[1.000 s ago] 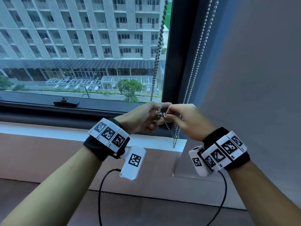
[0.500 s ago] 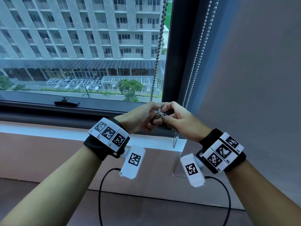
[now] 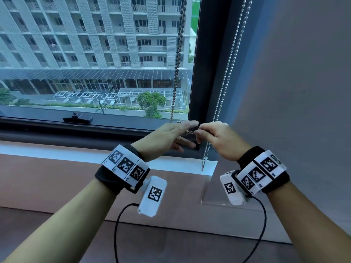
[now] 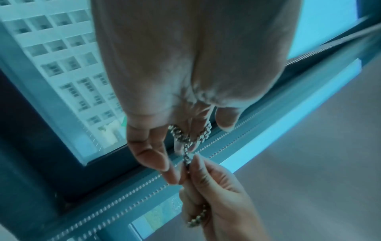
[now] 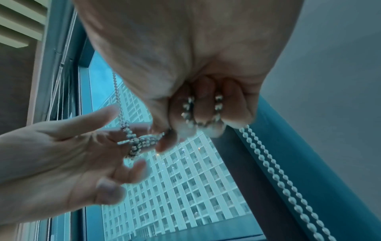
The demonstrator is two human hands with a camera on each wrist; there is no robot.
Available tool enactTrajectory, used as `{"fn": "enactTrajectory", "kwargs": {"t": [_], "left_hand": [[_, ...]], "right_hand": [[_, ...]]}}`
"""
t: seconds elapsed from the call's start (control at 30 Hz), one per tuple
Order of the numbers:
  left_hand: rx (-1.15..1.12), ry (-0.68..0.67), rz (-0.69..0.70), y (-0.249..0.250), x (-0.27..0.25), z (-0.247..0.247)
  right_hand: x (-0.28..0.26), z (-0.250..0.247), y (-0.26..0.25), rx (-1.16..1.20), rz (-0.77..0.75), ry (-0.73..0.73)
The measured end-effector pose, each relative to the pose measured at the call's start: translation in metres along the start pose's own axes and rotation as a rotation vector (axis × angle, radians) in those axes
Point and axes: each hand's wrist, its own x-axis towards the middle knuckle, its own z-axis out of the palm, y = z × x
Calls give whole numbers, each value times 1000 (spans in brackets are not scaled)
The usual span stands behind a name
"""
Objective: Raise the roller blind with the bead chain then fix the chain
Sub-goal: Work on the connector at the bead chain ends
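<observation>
Centre of the head view: left hand (image 3: 167,137) with fingers spread and nearly straight, a loop of the bead chain (image 3: 177,59) wound around them; right hand (image 3: 218,139) pinching the chain's knotted stretch between thumb and forefinger, remaining fingers curled over a further loop; chain rising before the window frame (image 3: 209,73); a second, paler chain pair (image 3: 229,69) hanging right of centre.

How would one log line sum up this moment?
left hand: open, metal bead chain looped on fingers | right hand: pinching chain
</observation>
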Motion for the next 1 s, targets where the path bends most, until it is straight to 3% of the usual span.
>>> {"fn": "enactTrajectory", "kwargs": {"t": [0.13, 0.33, 0.47, 0.63, 0.87, 1.0], "left_hand": [[-348, -39, 86, -6, -3, 0], [-669, -50, 11, -12, -4, -6], [-456, -149, 31, -8, -10, -17], [-214, -46, 80, -8, -16, -24], [-487, 213, 83, -22, 1, -9], [-549, 257, 59, -21, 7, -2]], "right_hand": [[-4, 0, 0, 17, -3, -54], [-5, -2, -9, 65, -37, -106], [-10, -9, 1, 18, -17, -13], [-17, -13, 8, 25, 41, 58], [-13, 0, -7, 1, 132, -84], [-14, 15, -13, -22, 174, -178]]}}
